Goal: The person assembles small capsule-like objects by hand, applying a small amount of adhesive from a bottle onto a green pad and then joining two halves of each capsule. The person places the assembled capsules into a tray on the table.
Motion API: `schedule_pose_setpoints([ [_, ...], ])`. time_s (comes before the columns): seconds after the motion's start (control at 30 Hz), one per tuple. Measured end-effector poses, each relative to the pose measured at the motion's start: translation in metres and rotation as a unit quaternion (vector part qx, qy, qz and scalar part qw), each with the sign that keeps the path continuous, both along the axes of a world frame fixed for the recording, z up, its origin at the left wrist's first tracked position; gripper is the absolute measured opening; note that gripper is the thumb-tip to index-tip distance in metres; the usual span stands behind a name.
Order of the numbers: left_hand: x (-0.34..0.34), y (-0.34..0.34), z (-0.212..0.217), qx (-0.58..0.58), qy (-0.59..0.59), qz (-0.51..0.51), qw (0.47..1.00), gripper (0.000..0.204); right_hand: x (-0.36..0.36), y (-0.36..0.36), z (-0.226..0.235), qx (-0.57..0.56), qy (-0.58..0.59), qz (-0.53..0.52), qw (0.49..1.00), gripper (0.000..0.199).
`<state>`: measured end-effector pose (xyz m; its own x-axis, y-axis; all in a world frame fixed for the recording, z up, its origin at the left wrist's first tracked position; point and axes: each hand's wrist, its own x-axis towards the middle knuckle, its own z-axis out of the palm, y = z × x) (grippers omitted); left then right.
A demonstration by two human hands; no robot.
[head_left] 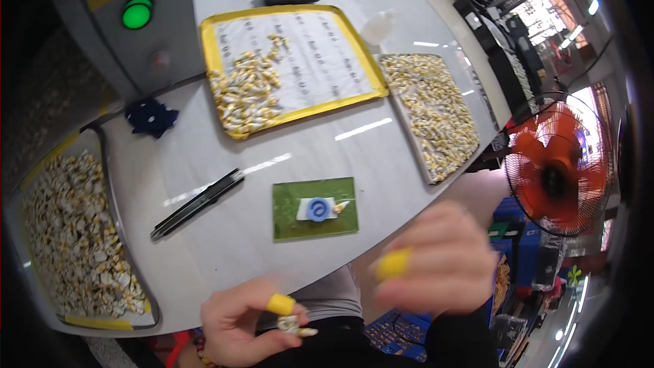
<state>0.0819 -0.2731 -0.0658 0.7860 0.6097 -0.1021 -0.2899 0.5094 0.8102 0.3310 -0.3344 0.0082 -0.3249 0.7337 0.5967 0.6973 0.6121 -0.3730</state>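
Observation:
Low at the near edge of the table, my left hand pinches small white-and-yellow shell-like pieces between thumb and fingertip. A yellow band wraps one of its fingers. My right hand is raised to the right, past the table edge, and smeared by motion. It also wears a yellow finger band; whether it holds anything cannot be made out. On the table ahead of both hands lies a green square plate. A blue round disc with a spiral mark rests on it over a white strip, beside one small shell-like piece.
A yellow-rimmed tray at the back is partly covered with pieces. Fuller trays stand at the right and left. A black bar-shaped tool, a dark cloth and an orange fan are around.

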Motion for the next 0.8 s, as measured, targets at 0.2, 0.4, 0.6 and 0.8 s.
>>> schedule_pose_setpoints([
  [0.2,-0.010,0.010,0.002,-0.022,0.004,-0.011,1.000,0.047,0.122,-0.009,0.006,-0.109,-0.092,-0.440,0.887,0.011],
  [0.4,-0.013,0.011,-0.006,-0.059,-0.005,-0.037,0.998,0.048,0.166,-0.017,-0.042,-0.290,-0.102,-0.399,0.864,0.011],
  [0.6,-0.016,0.013,-0.005,-0.064,-0.010,-0.033,0.997,0.048,0.159,-0.024,-0.052,-0.257,-0.103,-0.424,0.862,0.011],
  [0.8,-0.017,0.014,-0.006,-0.082,-0.038,-0.040,0.995,0.046,0.160,-0.021,-0.052,-0.203,-0.156,-0.379,0.889,0.011],
])
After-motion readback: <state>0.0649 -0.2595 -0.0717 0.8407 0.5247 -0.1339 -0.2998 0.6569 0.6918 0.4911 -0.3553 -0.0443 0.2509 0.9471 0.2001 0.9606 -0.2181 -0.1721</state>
